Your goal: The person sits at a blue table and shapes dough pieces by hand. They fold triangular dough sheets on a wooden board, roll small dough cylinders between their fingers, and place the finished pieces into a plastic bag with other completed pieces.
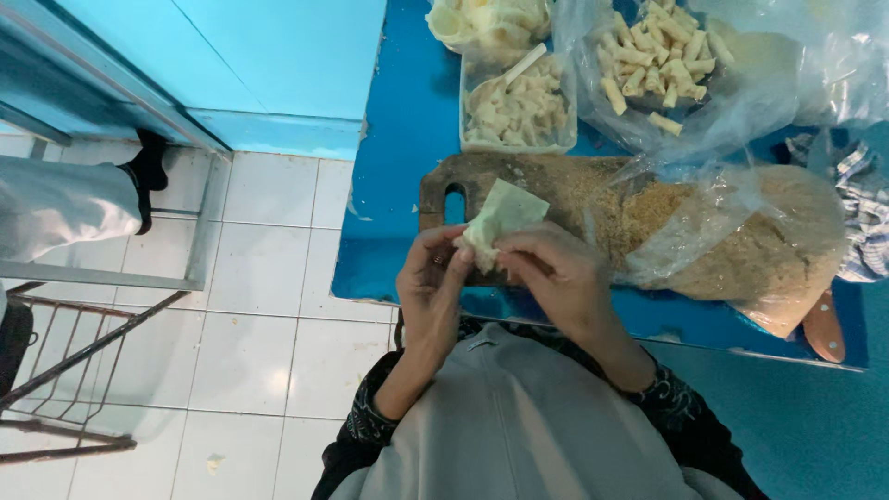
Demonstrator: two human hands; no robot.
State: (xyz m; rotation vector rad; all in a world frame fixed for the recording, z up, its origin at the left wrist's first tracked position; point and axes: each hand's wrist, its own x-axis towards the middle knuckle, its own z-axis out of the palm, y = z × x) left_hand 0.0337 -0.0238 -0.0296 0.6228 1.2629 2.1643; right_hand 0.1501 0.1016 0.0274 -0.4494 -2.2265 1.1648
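At frame centre: left hand (433, 282) and right hand (554, 273) both pinching pale wrapper (498, 218), folding it above wooden board (519, 190). Risk, as judged: thin wrapper may tear if pinched too hard. Breadcrumb bag (741, 236) at right.

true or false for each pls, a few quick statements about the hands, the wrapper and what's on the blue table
1. Both hands, left hand and right hand, hold the pale wrapper. True.
2. The wooden board lies on the floor. False: it lies on the blue table.
3. Breadcrumbs spill from a clear bag onto the board. True.
4. The plastic tub is empty. False: it holds pale rolls.
5. The floor tiles are black. False: they are white.
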